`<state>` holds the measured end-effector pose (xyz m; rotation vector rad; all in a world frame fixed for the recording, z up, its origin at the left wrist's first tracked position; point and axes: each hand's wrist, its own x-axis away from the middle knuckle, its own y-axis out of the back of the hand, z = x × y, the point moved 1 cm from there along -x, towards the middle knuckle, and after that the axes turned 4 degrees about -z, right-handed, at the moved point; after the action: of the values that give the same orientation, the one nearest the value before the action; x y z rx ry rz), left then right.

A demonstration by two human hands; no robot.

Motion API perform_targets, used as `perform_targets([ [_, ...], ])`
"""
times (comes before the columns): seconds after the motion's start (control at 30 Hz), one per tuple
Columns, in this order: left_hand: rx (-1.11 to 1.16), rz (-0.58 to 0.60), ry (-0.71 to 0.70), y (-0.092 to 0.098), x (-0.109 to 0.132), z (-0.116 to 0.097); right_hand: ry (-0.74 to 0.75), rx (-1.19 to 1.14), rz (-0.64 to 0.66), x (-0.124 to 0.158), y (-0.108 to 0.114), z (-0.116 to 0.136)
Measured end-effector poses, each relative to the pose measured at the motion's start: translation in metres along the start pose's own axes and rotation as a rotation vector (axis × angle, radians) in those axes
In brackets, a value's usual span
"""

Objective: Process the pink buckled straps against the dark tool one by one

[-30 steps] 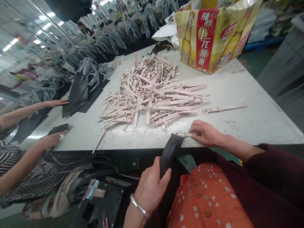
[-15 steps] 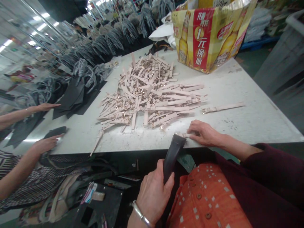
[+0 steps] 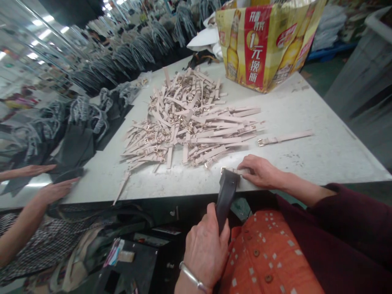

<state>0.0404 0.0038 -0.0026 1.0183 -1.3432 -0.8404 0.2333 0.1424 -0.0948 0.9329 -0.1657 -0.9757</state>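
My left hand (image 3: pixel 205 245) is closed round the lower end of a black handheld tool (image 3: pixel 226 200) shaped like a hair clipper. Just past the table's front edge, the tool's head is over or against a small pale pink buckle strap (image 3: pixel 235 171). My right hand (image 3: pixel 259 169) pinches that strap at its right side, low over the tabletop. The gold buckle shows left of the tool's head. Farther back lies a big heap of similar pale straps (image 3: pixel 186 118) with gold buckles. One single strap (image 3: pixel 284 138) lies apart, beyond my right hand.
A yellow and red printed bag (image 3: pixel 260 47) stands at the table's back. On the left, a co-worker's hands (image 3: pixel 58 190) rest among dark grey pieces with handles (image 3: pixel 76 139). A large grey bin (image 3: pixel 364 81) is off the right edge. A black box (image 3: pixel 131 265) sits below the table.
The tool has shifted slightly within view, and the buckle now shows left of its head. The co-worker's farther hand has moved left and down, and the dark pieces there have shifted.
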Motion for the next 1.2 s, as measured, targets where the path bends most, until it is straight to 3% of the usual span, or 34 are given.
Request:
perform_targets([
  [0.2, -0.042, -0.045, -0.006, 0.002, -0.011, -0.006, -0.024, -0.009, -0.071, -0.001, -0.001, -0.001],
  [0.43, -0.077, -0.034, -0.001, 0.007, -0.019, -0.014, -0.077, -0.016, -0.066, -0.005, 0.000, 0.002],
  [0.67, -0.042, -0.031, 0.009, 0.008, -0.023, -0.012, -0.105, 0.034, -0.060, -0.006, 0.001, 0.001],
  [0.97, -0.017, -0.029, 0.006, 0.001, -0.014, -0.003, -0.138, 0.006, -0.170, -0.003, -0.005, 0.000],
  [1.2, -0.026, -0.043, 0.000, 0.005, -0.034, -0.015, -0.150, 0.013, -0.201, -0.003, -0.004, -0.002],
])
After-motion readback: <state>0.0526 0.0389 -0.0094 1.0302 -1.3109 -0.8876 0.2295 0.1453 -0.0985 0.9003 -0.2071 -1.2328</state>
